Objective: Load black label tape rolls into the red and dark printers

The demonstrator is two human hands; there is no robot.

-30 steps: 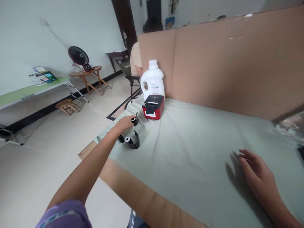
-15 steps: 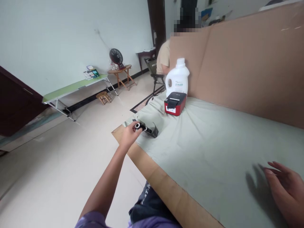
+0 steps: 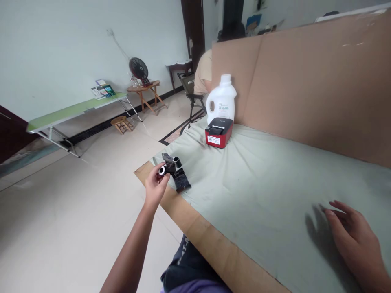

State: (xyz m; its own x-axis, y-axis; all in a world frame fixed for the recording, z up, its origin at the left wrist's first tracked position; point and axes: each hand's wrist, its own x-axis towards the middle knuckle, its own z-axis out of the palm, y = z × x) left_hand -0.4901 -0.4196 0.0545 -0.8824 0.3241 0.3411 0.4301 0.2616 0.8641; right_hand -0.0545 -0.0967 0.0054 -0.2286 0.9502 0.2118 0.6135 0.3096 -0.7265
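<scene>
Roll (image 3: 170, 167) pinched by its end in left hand (image 3: 155, 184), likely to avoid touching film (image 3: 181, 180); right hand (image 3: 354, 234) empty, fingers loosely parted.

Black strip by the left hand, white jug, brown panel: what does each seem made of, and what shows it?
Black strip: perhaps glossy plastic film; it glints.
White jug: probably smooth plastic; moulded handle.
Brown panel: likely matte cardboard; it's creased.
</scene>
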